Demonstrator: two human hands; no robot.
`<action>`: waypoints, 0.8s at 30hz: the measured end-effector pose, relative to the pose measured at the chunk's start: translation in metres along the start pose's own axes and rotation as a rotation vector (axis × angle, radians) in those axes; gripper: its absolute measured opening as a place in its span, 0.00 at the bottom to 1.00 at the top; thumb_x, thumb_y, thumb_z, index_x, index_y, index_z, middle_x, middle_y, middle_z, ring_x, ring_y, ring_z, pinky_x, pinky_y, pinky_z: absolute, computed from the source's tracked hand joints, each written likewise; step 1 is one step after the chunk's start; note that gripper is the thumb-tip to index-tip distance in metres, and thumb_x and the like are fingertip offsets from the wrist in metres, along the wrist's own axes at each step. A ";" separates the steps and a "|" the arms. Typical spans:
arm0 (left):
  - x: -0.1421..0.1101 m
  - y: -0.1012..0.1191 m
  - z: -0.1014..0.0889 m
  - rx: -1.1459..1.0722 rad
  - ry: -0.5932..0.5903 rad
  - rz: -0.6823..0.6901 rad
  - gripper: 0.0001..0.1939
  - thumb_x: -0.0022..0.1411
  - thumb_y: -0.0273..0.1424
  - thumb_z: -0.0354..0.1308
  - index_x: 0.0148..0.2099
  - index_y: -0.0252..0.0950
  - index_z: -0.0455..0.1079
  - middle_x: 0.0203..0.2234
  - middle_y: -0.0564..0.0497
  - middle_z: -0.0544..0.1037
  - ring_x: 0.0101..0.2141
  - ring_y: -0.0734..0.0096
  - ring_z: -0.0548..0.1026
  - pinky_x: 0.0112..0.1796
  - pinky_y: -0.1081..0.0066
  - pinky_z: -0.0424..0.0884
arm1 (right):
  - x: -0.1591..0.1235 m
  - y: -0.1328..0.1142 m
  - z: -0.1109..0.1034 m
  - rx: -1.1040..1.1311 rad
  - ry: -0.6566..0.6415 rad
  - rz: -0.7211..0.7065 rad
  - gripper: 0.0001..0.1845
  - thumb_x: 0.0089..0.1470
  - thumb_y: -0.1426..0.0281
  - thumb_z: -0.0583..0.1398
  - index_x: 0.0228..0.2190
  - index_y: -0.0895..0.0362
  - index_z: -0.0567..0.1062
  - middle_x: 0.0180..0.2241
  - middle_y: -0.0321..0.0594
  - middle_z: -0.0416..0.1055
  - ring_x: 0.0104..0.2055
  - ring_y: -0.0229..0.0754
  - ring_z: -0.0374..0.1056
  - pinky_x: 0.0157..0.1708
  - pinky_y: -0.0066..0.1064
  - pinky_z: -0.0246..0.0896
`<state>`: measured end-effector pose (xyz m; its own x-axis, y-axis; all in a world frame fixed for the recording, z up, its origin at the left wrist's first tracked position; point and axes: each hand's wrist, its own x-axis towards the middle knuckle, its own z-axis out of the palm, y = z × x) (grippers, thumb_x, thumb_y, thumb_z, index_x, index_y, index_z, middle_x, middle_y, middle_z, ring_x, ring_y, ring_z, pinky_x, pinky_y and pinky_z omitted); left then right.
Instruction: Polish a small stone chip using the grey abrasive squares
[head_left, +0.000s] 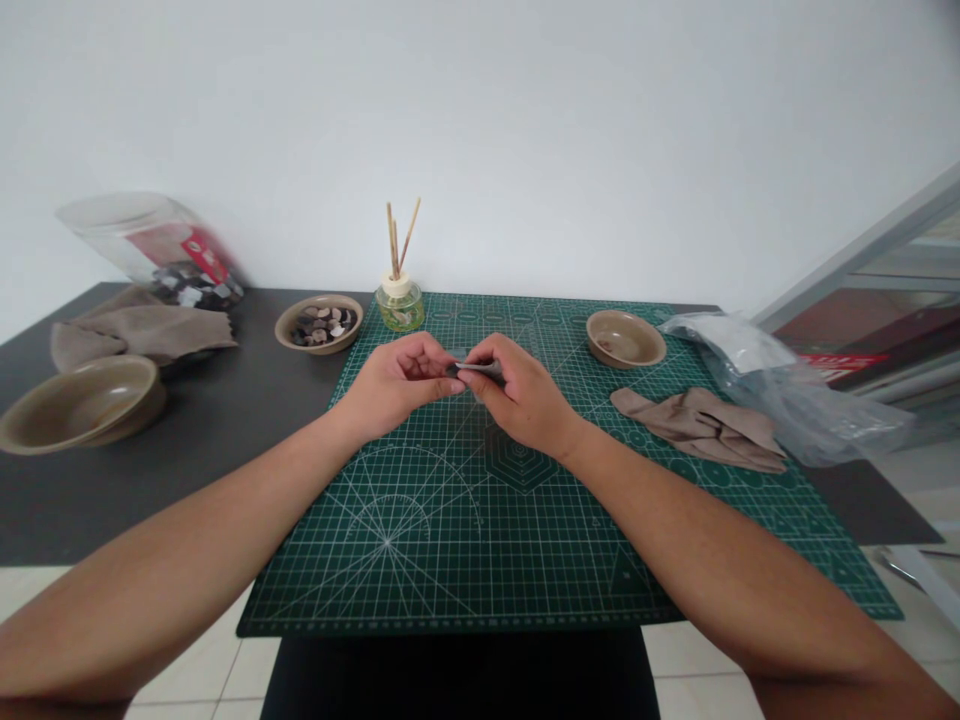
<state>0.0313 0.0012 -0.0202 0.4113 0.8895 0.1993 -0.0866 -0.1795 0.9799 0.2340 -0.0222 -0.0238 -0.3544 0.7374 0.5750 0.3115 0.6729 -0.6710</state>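
My left hand (409, 380) and my right hand (521, 388) meet above the middle of the green cutting mat (405, 590), fingertips almost touching. Between the left thumb and fingers is a small dark piece (452, 370), mostly covered, so its kind is unclear. The right hand pinches a thin, folded grey sheet (487, 369), which reaches the dark piece. Both hands are closed. Beyond the left hand stands a bowl (283, 338) of small flat pieces, some dark and some pale. Farther right is another bowl (646, 352) with a few brownish bits at its bottom.
A reed diffuser (400, 303) stands at the mat's back edge. Leftward are a large bowl (135, 410), a brown cloth (165, 333) and a clear bag (124, 225) of dark pieces. Rightward lie another brown cloth (701, 425) and a clear plastic bag (806, 405).
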 end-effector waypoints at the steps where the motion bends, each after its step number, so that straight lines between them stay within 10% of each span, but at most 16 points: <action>1: 0.000 0.000 0.000 0.004 0.000 0.004 0.16 0.48 0.31 0.78 0.34 0.36 0.73 0.22 0.57 0.77 0.24 0.76 0.74 0.28 0.74 0.72 | 0.000 0.000 0.000 -0.005 0.001 0.002 0.05 0.68 0.65 0.59 0.39 0.51 0.69 0.38 0.38 0.74 0.40 0.42 0.71 0.42 0.37 0.67; 24: 0.000 -0.003 -0.001 0.020 -0.015 -0.006 0.16 0.49 0.31 0.77 0.33 0.36 0.72 0.22 0.57 0.76 0.24 0.77 0.72 0.27 0.75 0.69 | 0.001 0.000 0.002 -0.043 -0.015 -0.067 0.01 0.67 0.68 0.58 0.39 0.51 0.69 0.40 0.40 0.73 0.42 0.43 0.70 0.43 0.38 0.68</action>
<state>0.0308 0.0026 -0.0226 0.4250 0.8843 0.1934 -0.0658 -0.1828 0.9809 0.2322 -0.0218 -0.0244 -0.3885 0.6899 0.6108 0.3237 0.7228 -0.6105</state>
